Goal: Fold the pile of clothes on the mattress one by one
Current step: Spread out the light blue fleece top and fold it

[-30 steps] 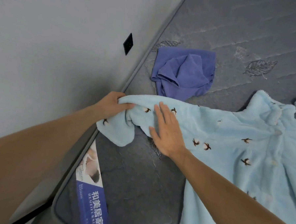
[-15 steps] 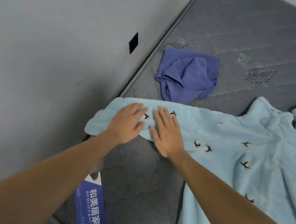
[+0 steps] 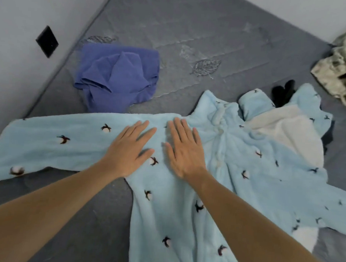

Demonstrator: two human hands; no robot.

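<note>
Head view: a light blue fleece pajama top (image 3: 236,174) printed with small cotton bolls is spread face up on the grey mattress (image 3: 193,31), its collar toward 12 o'clock and its hem running off the frame at 6 o'clock. Both hands are laid flat on it, fingers straight, nothing gripped. The left hand (image 3: 129,148) is pressed on the shoulder where the sleeve (image 3: 47,142) begins; the right hand (image 3: 184,149) is pressed just beside it on the chest, close to the button placket (image 3: 219,147).

The sleeve is stretched out toward 9 o'clock, its long axis lying crosswise to the body of the garment, and its cuff reaches the mattress edge by the wall (image 3: 21,72). The left hand is the nearer one to it, so a fold of that sleeve inward across the chest would likely fall to the left hand, with the right holding the body down. The other side of the top, at 3 o'clock, is bunched and turned back, showing pale lining.

A crumpled blue garment (image 3: 119,76) lies at 11 o'clock, apart from the top. A pale mottled heap of cloth (image 3: 343,75) sits at 2 o'clock.
</note>
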